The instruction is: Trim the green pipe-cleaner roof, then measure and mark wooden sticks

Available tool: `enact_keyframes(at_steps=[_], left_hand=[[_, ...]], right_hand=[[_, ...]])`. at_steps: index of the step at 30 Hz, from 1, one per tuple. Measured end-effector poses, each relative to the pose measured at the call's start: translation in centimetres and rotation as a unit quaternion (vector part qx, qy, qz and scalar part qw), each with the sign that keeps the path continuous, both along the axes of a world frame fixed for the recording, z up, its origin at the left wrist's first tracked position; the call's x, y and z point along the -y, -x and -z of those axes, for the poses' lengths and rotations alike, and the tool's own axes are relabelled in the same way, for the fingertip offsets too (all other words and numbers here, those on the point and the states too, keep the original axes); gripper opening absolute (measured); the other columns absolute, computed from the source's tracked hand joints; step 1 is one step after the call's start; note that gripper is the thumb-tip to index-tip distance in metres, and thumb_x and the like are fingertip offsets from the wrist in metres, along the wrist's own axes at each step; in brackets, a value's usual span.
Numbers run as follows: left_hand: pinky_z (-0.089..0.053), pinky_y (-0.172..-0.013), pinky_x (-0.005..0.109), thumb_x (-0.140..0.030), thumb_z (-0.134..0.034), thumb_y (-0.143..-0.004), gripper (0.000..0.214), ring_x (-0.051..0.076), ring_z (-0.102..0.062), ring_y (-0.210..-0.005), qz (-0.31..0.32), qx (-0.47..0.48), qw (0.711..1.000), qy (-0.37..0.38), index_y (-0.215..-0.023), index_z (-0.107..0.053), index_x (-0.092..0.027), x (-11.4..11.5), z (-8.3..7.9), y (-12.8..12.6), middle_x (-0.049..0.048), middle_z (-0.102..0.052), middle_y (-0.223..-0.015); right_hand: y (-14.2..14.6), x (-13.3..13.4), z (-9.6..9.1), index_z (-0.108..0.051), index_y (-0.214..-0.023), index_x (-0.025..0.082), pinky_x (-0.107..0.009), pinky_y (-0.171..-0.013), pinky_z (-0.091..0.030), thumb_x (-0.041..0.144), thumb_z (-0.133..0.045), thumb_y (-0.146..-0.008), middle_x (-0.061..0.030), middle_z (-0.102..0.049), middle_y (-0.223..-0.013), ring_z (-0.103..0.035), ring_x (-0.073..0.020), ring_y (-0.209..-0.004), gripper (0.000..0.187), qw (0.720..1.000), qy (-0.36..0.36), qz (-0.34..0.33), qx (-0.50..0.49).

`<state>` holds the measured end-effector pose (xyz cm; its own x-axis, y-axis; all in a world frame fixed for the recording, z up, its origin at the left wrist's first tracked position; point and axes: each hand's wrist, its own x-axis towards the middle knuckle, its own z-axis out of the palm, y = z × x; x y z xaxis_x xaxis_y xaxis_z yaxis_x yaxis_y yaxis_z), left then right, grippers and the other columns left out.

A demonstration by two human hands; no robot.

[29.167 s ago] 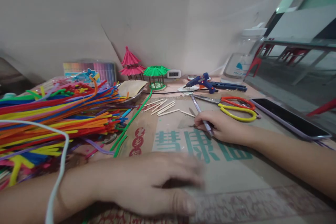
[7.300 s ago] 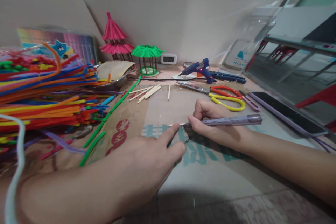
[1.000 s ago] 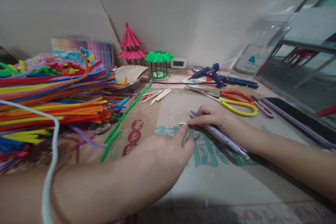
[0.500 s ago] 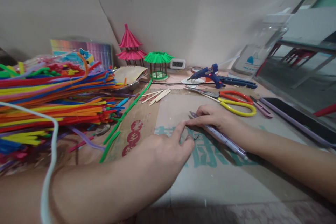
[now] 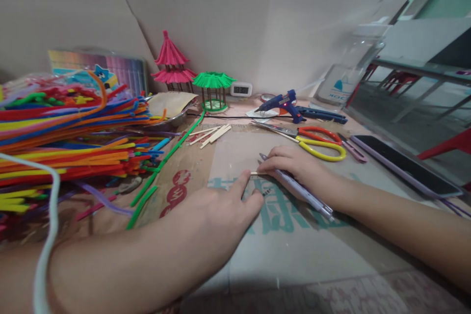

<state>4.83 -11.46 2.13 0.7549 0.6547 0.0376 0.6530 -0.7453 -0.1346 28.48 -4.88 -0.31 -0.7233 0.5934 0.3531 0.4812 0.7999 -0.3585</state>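
Note:
My right hand (image 5: 294, 169) is closed around a pale purple pen (image 5: 305, 191), its point facing away from me. A short piece of thin wooden stick (image 5: 253, 173) shows between the fingertips of both hands, low over the cardboard. My left hand (image 5: 221, 211) is partly closed, its index fingertip pressed on the stick's left end and the thumb held apart. How much of the stick lies under the fingers is hidden. Several more pale wooden sticks (image 5: 217, 135) lie in a loose heap beyond my left hand.
Pipe cleaners (image 5: 73, 127) pile up at left, with a pale cord (image 5: 55, 206) crossing my left forearm. Behind are a pink-roofed model (image 5: 172, 61), a green-roofed model (image 5: 214, 88) and a clock (image 5: 241, 90). Rightward lie a glue gun (image 5: 283, 103), scissors (image 5: 320, 149) and phone (image 5: 405, 164).
The view has shifted a little, moving everything slightly left in the picture. My fingertips have parted slightly, and the wooden stick now shows between them. The pen stays in my right hand.

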Motion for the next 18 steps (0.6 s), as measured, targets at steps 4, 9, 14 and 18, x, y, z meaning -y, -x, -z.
enact_keyframes(at_steps=[4,9,14,18], left_hand=[[-0.058,-0.086,0.041,-0.029,-0.059,-0.097,0.033,0.022,-0.066,-0.102,0.008,0.016,1.000,0.008,-0.128,-0.058,-0.016,0.1,-0.5,0.2,0.0116,-0.061,-0.126],[-0.056,-0.090,0.045,-0.035,-0.061,-0.097,0.036,0.024,-0.063,-0.107,0.008,0.037,0.999,0.006,-0.127,-0.058,-0.016,0.1,-0.6,0.3,0.0108,-0.061,-0.126],[-0.056,-0.089,0.043,-0.033,-0.059,-0.097,0.036,0.024,-0.064,-0.106,0.006,0.039,0.999,0.004,-0.129,-0.057,-0.017,0.0,-0.1,0.4,0.0110,-0.061,-0.126],[-0.055,-0.088,0.037,-0.017,-0.043,-0.099,0.041,0.022,-0.069,-0.099,-0.003,0.037,0.999,0.001,-0.139,-0.051,-0.023,-0.1,0.5,0.7,0.0126,-0.061,-0.135]], right_hand=[[0.7,1.5,-1.5,-0.069,-0.096,0.022,-0.033,-0.074,-0.050,0.029,-0.055,-0.098,-0.0052,-0.068,-0.085,-0.063,-0.0194,-0.081,0.016,0.996,-0.017,0.038,-0.075],[1.5,2.5,-1.4,-0.056,-0.101,0.023,-0.024,-0.056,-0.044,0.022,-0.054,-0.093,0.0004,-0.063,-0.079,-0.058,-0.0133,-0.065,0.008,0.973,0.123,0.106,-0.161],[1.6,1.7,-0.4,-0.046,-0.081,0.022,-0.022,-0.047,-0.036,0.027,-0.058,-0.090,0.0047,-0.052,-0.065,-0.047,-0.0097,-0.052,0.017,0.961,0.182,0.117,-0.170],[1.6,1.4,-0.7,-0.045,-0.075,0.022,-0.023,-0.048,-0.035,0.030,-0.060,-0.088,0.0043,-0.052,-0.063,-0.045,-0.0104,-0.053,0.021,0.969,0.166,0.124,-0.137]])
